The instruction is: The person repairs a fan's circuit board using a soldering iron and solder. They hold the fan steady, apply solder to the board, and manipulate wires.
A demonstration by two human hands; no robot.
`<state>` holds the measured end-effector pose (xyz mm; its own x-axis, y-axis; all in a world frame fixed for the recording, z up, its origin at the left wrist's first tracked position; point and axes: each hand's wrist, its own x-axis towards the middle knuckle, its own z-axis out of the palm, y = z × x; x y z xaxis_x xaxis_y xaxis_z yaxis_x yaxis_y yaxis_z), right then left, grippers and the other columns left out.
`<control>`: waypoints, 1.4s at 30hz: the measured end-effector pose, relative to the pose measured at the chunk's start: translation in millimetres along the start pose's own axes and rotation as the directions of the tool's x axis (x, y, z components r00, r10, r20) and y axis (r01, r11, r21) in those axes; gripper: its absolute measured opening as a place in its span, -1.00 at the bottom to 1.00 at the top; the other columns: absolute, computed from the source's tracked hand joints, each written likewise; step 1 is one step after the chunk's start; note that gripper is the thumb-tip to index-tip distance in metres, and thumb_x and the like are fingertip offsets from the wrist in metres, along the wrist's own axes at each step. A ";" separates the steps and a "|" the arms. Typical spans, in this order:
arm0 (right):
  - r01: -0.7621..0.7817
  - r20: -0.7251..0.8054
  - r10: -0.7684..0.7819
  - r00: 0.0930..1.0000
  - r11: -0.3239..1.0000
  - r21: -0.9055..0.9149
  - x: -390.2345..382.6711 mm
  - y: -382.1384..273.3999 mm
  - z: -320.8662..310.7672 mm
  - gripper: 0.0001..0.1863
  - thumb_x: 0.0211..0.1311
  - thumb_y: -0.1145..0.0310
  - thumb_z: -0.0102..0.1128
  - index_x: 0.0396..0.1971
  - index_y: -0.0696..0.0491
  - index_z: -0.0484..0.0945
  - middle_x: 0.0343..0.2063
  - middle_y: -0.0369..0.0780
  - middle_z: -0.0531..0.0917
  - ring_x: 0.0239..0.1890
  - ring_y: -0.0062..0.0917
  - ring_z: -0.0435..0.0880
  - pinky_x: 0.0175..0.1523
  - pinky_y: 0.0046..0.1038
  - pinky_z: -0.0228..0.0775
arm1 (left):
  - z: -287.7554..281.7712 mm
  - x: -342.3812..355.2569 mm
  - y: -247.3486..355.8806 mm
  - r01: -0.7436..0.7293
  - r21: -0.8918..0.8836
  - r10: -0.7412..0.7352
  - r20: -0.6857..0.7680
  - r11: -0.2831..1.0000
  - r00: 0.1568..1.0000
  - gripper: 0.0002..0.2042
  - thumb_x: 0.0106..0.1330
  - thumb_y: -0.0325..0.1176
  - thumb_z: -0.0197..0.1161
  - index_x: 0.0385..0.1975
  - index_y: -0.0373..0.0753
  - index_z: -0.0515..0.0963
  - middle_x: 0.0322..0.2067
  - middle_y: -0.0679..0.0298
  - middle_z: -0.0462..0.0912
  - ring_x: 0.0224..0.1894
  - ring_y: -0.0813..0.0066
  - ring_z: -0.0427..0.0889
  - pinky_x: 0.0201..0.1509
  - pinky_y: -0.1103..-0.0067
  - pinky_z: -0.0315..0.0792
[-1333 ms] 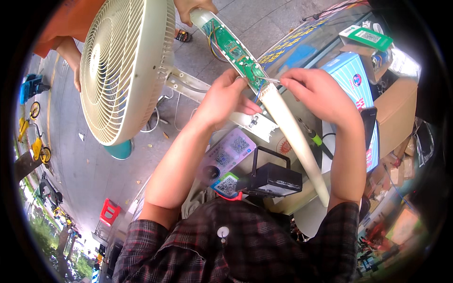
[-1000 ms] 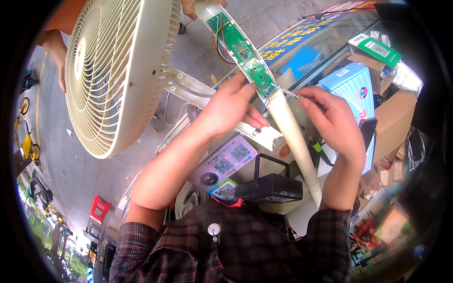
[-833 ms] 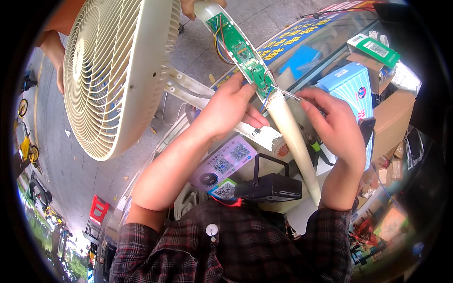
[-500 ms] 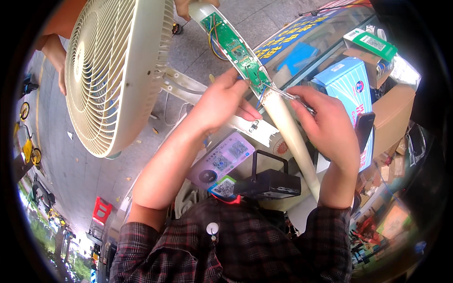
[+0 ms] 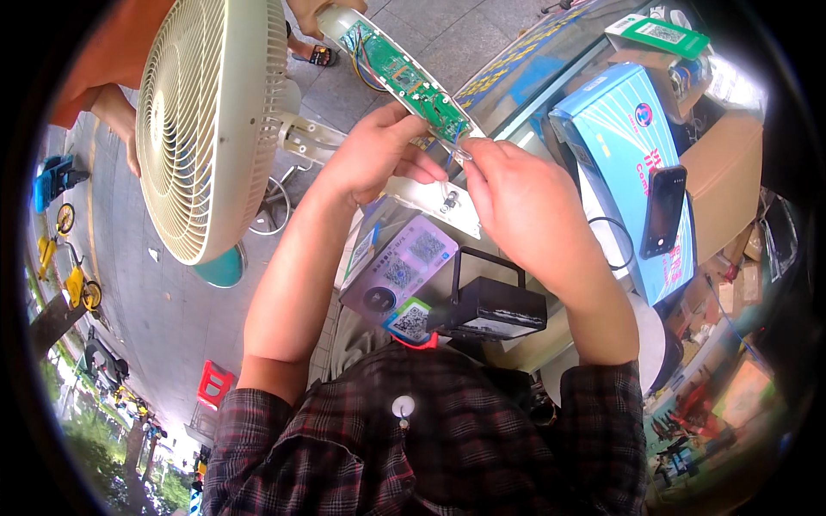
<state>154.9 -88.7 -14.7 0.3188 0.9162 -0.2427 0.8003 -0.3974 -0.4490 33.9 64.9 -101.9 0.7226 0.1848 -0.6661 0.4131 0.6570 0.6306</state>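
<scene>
A long white fan casing (image 5: 437, 93) lies tilted with a green circuit board (image 5: 404, 77) exposed inside and coloured wires at both ends. My left hand (image 5: 372, 156) is closed at the casing's lower side, thumb and index finger at its edge, the other fingers stretched below it. With my right hand (image 5: 525, 193) I pinch slim metal tweezers (image 5: 459, 155) at the lower end of the board, by the wires; my fingers partly cover them. To the left stands the cream fan head (image 5: 194, 129) with its round grille, joined to a white bracket (image 5: 310, 138).
A person in orange steadies the fan with one hand (image 5: 119, 120) and the casing's top with another hand (image 5: 314, 19). Near me are a black handled box (image 5: 499, 305) and a purple code card (image 5: 404, 267). Right: a blue carton (image 5: 615, 129), a phone (image 5: 665, 211), a cardboard box (image 5: 727, 185).
My right hand has moved left and inward, its fingertips now close over the board's lower end. The casing, fan and my left hand appear shifted; the whole view has moved too.
</scene>
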 end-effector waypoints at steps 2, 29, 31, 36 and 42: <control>-0.016 0.000 0.016 1.000 1.000 0.006 -5.2 -2.3 -5.4 -0.86 0.35 0.36 0.13 -0.25 0.13 0.53 -0.45 -0.08 0.65 -0.34 -0.15 0.72 -0.25 -0.17 0.58 | -0.6 -0.3 -0.5 -0.006 0.010 0.006 0.006 1.000 1.000 -0.57 0.48 -0.22 0.10 0.16 -0.45 0.40 0.02 0.01 0.60 -0.39 0.30 0.76 -0.30 0.52 0.67; 0.105 0.094 -0.094 0.991 0.988 -0.117 -23.5 -9.7 50.4 -0.45 0.26 0.47 0.04 0.19 0.48 0.28 -0.16 0.13 0.59 -0.31 -0.16 0.75 -0.23 -0.31 0.65 | -6.5 6.3 2.2 -0.016 0.175 0.006 0.056 0.984 0.998 -0.63 0.44 -0.26 0.06 0.02 -0.49 0.47 -0.04 -0.07 0.67 -0.45 0.46 0.68 -0.35 0.57 0.59; 0.072 0.116 -0.054 0.992 0.985 -0.159 -22.8 -16.9 47.6 -0.43 0.28 0.46 0.03 0.22 0.47 0.26 -0.14 0.11 0.58 -0.35 -0.20 0.76 -0.27 -0.34 0.66 | -8.5 7.3 1.2 -0.013 0.172 0.003 0.058 0.985 0.998 -0.64 0.45 -0.27 0.06 0.01 -0.50 0.47 -0.05 -0.06 0.67 -0.45 0.47 0.68 -0.35 0.58 0.60; 0.051 0.097 -0.023 0.995 0.956 -0.291 -28.0 -24.8 49.9 -0.41 0.29 0.44 0.02 0.26 0.44 0.25 -0.14 0.06 0.57 -0.44 -0.32 0.76 -0.37 -0.45 0.66 | -6.8 5.3 -0.1 -0.020 0.159 0.013 0.049 0.987 0.999 -0.65 0.45 -0.28 0.07 -0.01 -0.50 0.48 -0.07 -0.05 0.66 -0.44 0.47 0.68 -0.35 0.57 0.60; 0.051 0.081 -0.017 0.997 0.897 -0.439 -29.9 -29.3 62.0 -0.34 0.25 0.37 0.09 0.30 0.40 0.24 -0.17 -0.04 0.56 -0.49 -0.51 0.73 -0.45 -0.55 0.62 | -9.3 8.0 -3.6 -0.037 0.195 0.030 0.039 0.980 0.999 -0.67 0.45 -0.27 0.07 -0.03 -0.47 0.48 -0.10 -0.02 0.65 -0.47 0.47 0.64 -0.41 0.57 0.54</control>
<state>90.4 -107.5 -47.6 0.2632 0.9156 -0.3039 0.9571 -0.2875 -0.0373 33.1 70.8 -113.2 0.7559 0.1760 -0.6306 0.4860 0.4946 0.7206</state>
